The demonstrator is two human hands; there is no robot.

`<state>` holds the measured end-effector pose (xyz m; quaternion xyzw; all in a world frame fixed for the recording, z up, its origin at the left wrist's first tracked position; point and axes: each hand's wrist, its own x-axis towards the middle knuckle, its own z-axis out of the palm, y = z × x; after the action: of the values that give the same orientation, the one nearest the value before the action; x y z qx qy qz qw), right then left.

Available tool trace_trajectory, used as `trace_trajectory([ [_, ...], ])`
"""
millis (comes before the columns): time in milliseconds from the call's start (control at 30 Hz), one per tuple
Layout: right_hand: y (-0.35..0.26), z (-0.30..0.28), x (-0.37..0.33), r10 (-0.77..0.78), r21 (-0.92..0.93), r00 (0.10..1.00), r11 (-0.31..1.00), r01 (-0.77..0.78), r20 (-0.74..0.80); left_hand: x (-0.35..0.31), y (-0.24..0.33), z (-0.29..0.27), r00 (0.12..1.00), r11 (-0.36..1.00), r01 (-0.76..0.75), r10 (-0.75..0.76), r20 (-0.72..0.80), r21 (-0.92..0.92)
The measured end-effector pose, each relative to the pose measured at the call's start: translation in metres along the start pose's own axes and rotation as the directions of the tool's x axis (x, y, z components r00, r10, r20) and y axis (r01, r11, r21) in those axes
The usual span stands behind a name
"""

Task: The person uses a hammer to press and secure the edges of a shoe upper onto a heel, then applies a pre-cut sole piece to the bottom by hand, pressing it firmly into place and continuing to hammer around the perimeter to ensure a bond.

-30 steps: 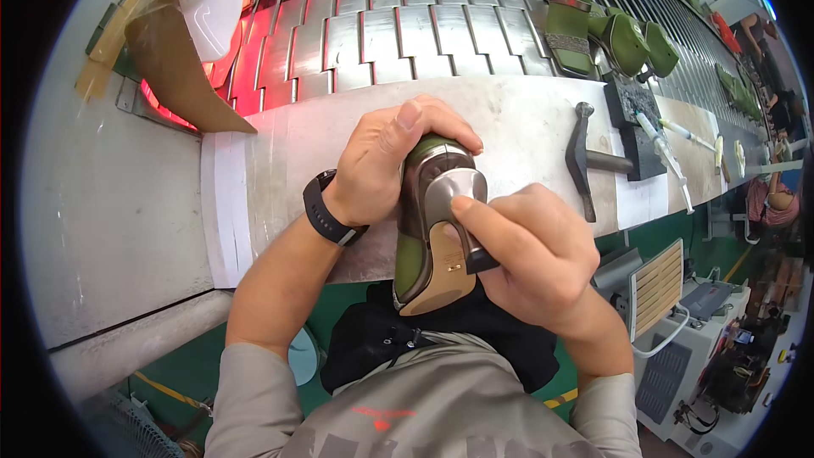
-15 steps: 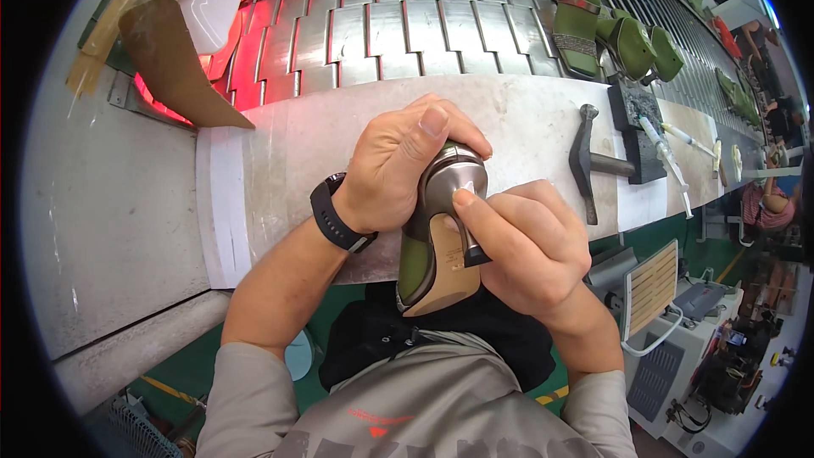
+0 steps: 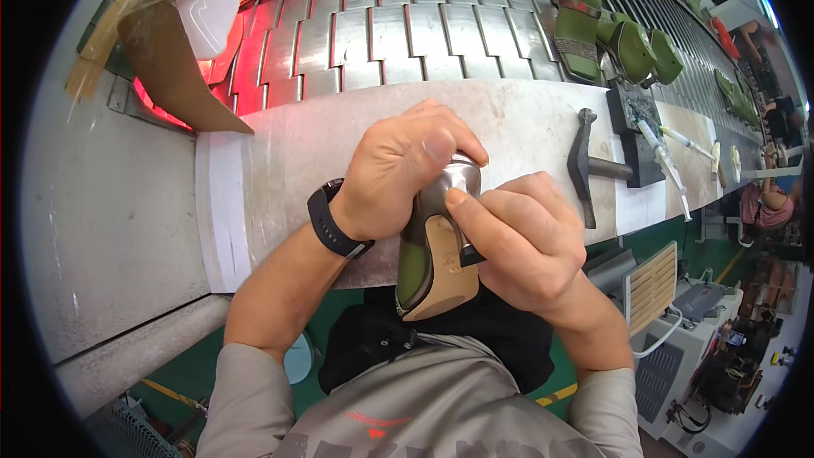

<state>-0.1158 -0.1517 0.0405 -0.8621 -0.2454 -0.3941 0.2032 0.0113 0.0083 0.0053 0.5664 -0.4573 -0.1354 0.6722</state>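
A heeled shoe (image 3: pixel 451 280) is held over the near edge of the workbench, its tan sole turned up and its toe toward my body. Green shows along the side of the shoe; the heel part is shiny grey-brown with a black tip. My left hand (image 3: pixel 398 171), with a black watch at the wrist, is wrapped round the heel end from the left. From the right, my right hand (image 3: pixel 530 242) grips the heel with curled fingers, a fingertip pressed on the shiny surface. The fingers hide most of the slim heel.
A hammer (image 3: pixel 582 168) lies to the right against a dark block (image 3: pixel 634 131), with syringes (image 3: pixel 666 161) beside it. Green shoes on lasts (image 3: pixel 578 30) stand on the metal-slatted conveyor (image 3: pixel 373 34) beyond. A brown cardboard sheet (image 3: pixel 170 59) and white bottle (image 3: pixel 208 13) are at the far left.
The shoe has tilted slightly and shifted a little left and toward me. My right fingertip has slid slightly left on the shiny heel part; both hands keep their grip.
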Motion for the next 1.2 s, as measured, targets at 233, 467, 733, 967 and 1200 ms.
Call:
trace_trajectory([
  [233, 0.030, 0.009, -0.001, 0.306, 0.193, 0.949, 0.938, -0.286, -0.079, 0.005, -0.007, -0.006, 0.990, 0.975, 0.118, -0.131, -0.060, -0.189],
  [467, 0.026, -0.031, -0.011, 0.822, 0.574, 0.422, 0.147, -0.806, 0.382, 0.015, 0.001, 0.005, 0.936, 0.955, 0.289, -0.298, -0.189, -0.072],
  [733, 0.043, -0.050, 0.039, 0.449, -0.194, 0.634, 0.881, -0.432, 0.629, 0.035, -0.025, 0.041, 0.939, 0.977, 0.211, -0.194, -0.283, 0.031],
  [967, 0.033, -0.037, 0.028, 0.508, -0.190, 0.700, 0.855, -0.483, 0.502, 0.030, -0.028, 0.039, 0.957, 0.974, 0.175, -0.133, -0.259, 0.145],
  [1200, 0.033, -0.029, 0.007, 0.567, -0.092, 0.744, 0.812, -0.576, 0.354, 0.028, -0.011, 0.037, 0.958, 0.952, 0.244, -0.207, -0.199, 0.186],
])
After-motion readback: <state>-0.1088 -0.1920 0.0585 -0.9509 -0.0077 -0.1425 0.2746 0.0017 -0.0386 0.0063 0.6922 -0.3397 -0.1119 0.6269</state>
